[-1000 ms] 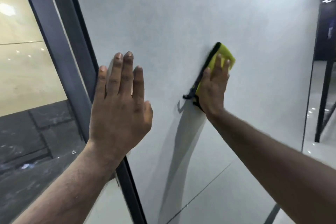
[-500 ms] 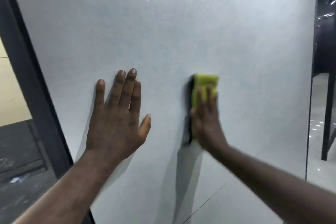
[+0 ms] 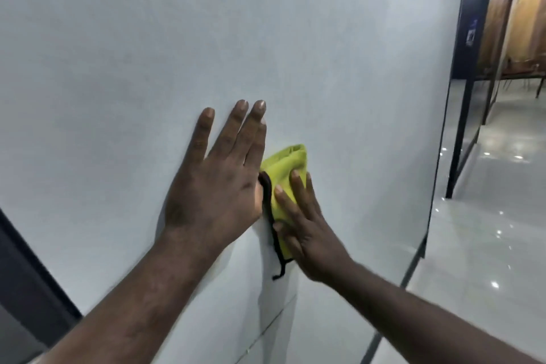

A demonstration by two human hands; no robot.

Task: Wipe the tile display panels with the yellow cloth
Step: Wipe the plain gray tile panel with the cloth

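The left grip (image 3: 218,192) lies flat on the pale tile panel (image 3: 147,53), fingers straight and spread. The right grip (image 3: 307,233), fingers also straight, presses the yellow cloth (image 3: 283,165) against the panel's middle, with the cloth touching the left grip's edge.

The left hand (image 3: 218,186) lies flat against the panel (image 3: 147,68), palm down and fingers straight, pointing up. Its little finger is spread away to the left, while the other three sit close together. The thumb side is at the right, mostly out of sight. Just beside it, the right hand (image 3: 307,230) presses the yellow cloth (image 3: 286,168) with straight fingers that angle up and to the left, and its thumb lies along the cloth's left edge. The bare left forearm (image 3: 133,289) rises from the near left and the bare right forearm (image 3: 413,313) from the near right, so the wrists converge.
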